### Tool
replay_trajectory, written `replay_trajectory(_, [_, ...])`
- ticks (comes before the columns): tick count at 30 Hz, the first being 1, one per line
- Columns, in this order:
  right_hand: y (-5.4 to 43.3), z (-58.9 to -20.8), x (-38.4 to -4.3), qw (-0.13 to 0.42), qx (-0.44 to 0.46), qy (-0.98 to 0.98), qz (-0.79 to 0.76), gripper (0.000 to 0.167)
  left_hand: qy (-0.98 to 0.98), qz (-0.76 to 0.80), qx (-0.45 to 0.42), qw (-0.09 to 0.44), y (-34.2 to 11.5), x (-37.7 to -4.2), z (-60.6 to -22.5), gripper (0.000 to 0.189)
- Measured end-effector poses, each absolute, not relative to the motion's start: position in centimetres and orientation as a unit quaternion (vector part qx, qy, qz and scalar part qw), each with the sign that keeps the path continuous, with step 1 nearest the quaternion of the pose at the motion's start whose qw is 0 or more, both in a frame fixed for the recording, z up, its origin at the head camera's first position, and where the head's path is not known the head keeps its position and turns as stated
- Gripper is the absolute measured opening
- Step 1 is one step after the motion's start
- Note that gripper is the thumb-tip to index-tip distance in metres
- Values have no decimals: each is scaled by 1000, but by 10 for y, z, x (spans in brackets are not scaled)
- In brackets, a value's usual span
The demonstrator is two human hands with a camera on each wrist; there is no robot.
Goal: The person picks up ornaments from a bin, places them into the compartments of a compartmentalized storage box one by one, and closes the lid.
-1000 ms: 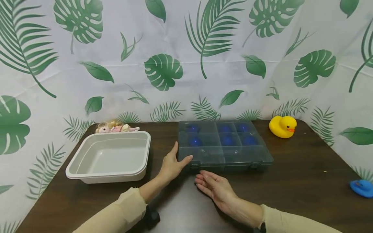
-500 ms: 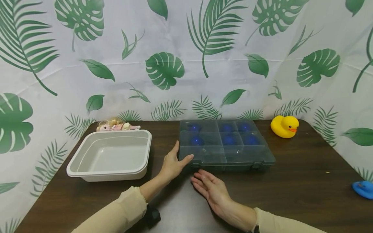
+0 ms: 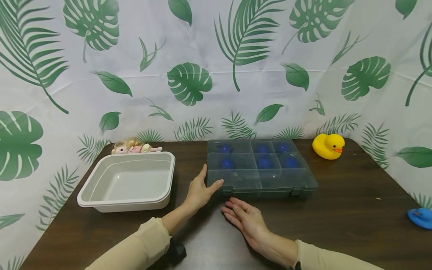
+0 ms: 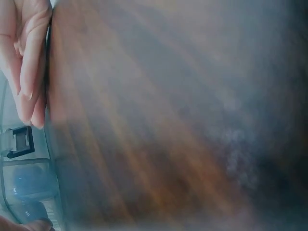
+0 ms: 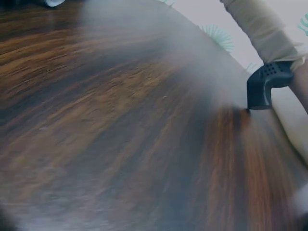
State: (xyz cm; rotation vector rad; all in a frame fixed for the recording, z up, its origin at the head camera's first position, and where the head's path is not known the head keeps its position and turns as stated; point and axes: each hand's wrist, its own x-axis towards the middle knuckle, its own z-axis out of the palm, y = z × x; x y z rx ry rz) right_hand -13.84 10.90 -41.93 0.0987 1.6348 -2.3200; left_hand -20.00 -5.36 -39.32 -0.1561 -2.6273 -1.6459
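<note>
A translucent dark grey compartment box lies on the table with its lid closed. Several round blue objects show through its lid. My left hand touches the box's front left corner, with a straight index finger along the side and the thumb extended over the front edge near a latch. Just in front of that latch is my right hand, palm turned inward, fingers nearly straight and holding nothing. In the left wrist view, straight fingers reach close to the latch. The right wrist view catches mostly tabletop.
A white plastic basin stands on the left, and a doll lies behind it. At the back right is a yellow rubber duck. A blue toy duck sits at the right edge. A leaf-print cloth hangs behind the table.
My right hand has shifted slightly left along the box's front. My left hand stays at the box's corner, and the box has not moved.
</note>
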Motion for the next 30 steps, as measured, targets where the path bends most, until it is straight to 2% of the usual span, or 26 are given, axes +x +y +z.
replay_trajectory(10, [109, -418, -144, 153, 16, 598, -787, 43, -848, -526, -55, 20, -56, -204, -393, 81])
replay_trajectory(18, [106, -419, -159, 112, 44, 618, -777, 19, -850, -523, -59, 28, -57, -206, -393, 80])
replay_trajectory(26, [99, -415, -168, 120, 68, 625, -768, 41, -848, -528, -52, 14, -57, -207, -393, 81])
replay_trajectory(30, [97, -413, -170, 137, 67, 626, -765, 45, -850, -525, -50, 17, -58, -208, -392, 81])
